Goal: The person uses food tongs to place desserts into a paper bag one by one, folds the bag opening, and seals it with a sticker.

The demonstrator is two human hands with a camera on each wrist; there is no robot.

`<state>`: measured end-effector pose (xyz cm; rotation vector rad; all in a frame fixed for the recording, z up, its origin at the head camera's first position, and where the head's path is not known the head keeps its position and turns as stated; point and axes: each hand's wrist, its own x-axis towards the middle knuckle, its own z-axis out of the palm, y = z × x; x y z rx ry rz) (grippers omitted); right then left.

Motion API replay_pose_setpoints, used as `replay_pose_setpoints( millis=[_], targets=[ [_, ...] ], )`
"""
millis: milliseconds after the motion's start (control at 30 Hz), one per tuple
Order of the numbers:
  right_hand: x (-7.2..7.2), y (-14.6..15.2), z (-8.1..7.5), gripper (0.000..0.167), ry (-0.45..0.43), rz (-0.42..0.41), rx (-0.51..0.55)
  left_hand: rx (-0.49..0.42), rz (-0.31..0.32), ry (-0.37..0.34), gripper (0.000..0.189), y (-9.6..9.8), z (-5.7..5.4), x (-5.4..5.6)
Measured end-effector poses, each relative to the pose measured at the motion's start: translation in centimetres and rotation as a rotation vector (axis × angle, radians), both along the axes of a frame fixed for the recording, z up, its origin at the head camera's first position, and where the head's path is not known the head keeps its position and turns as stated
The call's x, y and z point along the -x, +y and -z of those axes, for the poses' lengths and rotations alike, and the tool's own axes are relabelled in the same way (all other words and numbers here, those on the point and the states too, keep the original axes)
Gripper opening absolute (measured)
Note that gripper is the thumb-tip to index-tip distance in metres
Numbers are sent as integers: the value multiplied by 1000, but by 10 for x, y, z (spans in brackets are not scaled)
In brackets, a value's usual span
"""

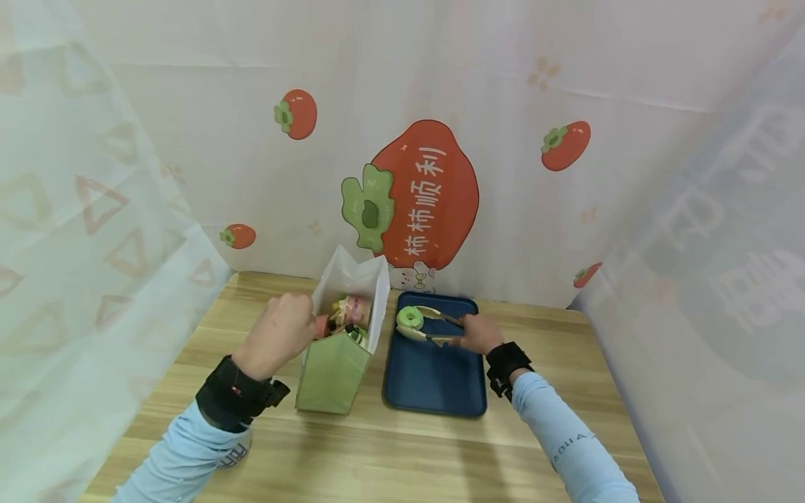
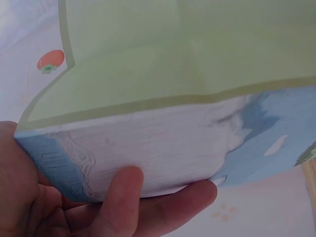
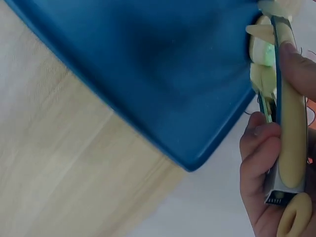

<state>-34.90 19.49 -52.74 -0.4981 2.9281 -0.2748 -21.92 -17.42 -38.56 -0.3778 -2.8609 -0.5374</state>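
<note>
At the left stands a paper bag [image 1: 333, 377] with a pale green side and a white inside, its top gaping. My left hand [image 1: 283, 335] grips its left side; in the left wrist view the thumb and fingers [image 2: 123, 207] pinch the patterned blue and white panel. Inside the bag sit several colourful items, among them a pink patterned cup [image 1: 356, 311]. My right hand [image 1: 481, 334] holds beige-tipped tongs [image 3: 291, 123], their jaws on either side of a green donut [image 1: 410, 317] at the upper left of a dark blue tray [image 1: 434, 391].
The wooden table [image 1: 390, 454] carries the bag and, just right of it, the tray. A white sheet printed with persimmons [image 1: 302, 114] hangs behind the table, and pale sheets close in both sides. A small round white thing [image 1: 237, 450] is partly hidden by my left forearm.
</note>
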Motion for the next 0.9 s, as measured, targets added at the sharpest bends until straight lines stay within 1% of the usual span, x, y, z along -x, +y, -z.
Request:
replay_pose_setpoints(
  millis=[100, 200, 300, 400, 500, 667, 700, 767, 900],
  targets=[
    [-3, -1, 0, 39, -5, 12, 4, 0, 6, 13, 13, 1, 1, 0],
    [-5, 1, -1, 33, -19, 16, 49, -4, 13, 42, 18, 1, 2, 1],
    [-8, 7, -5, 27, -47, 4, 131, -4, 22, 66, 24, 1, 2, 2],
    [-13, 16, -17, 23, -76, -21, 237, 6, 25, 78, 25, 0, 2, 2],
    [-20, 26, -38, 24, -76, -53, 330, 17, 25, 81, 25, -1, 1, 2],
    [-34, 41, -79, 18, -34, -106, 440, 13, 31, 75, 26, -1, -1, 2],
    [-37, 44, -87, 15, -27, -118, 453, 9, 32, 71, 26, -1, -1, 2],
    [-41, 47, -104, 15, -14, -136, 476, -1, 32, 58, 24, -1, -1, 2],
    [-47, 49, -139, 25, 15, -164, 479, -8, 30, 49, 25, 0, -1, 2]
  ],
)
